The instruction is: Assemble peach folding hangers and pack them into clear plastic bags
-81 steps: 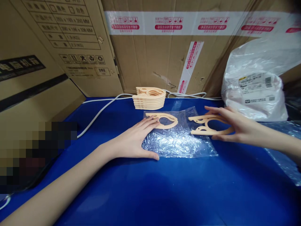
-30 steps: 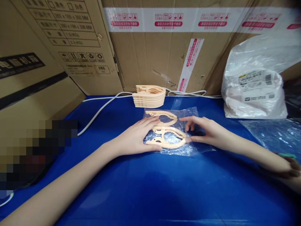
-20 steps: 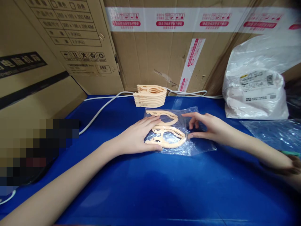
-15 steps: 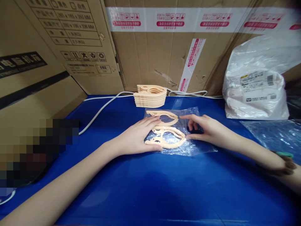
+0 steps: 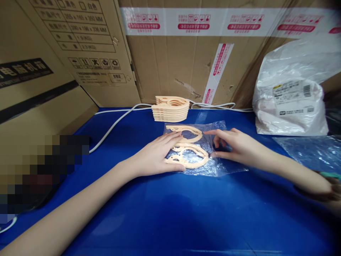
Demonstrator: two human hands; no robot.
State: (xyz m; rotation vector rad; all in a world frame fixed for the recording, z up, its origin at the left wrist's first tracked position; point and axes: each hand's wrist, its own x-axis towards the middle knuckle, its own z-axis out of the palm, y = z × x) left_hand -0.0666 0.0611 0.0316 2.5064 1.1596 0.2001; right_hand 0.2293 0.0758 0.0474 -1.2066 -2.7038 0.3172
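Two cream plastic pieces that look like folding clothes hangers lie flat, an upper hanger (image 5: 198, 138) and a lower hanger (image 5: 195, 165), in a clear plastic bag (image 5: 220, 168). Across their left ends rests my left hand (image 5: 154, 156), its fingers stretched out and flat, hiding part of both. My right hand (image 5: 236, 145) is at the right side of the bag, index finger and thumb spread apart. Its index fingertip touches or nearly touches the upper hanger's right tip, and its thumb is by the lower one's. Behind the bag stands a neat stack of matching hangers (image 5: 170, 114).
Large cardboard boxes (image 5: 165, 60) wall off the back and left of the blue table surface (image 5: 170, 213). A white cable (image 5: 114, 126) runs along the back. At the right are a white plastic parcel bag (image 5: 290, 103) and clear plastic wrap (image 5: 311, 153).
My right forearm has shifted slightly, its wrist moving right and down in view. The lower hanger's right tip sits a little further left. My left hand has hardly moved.
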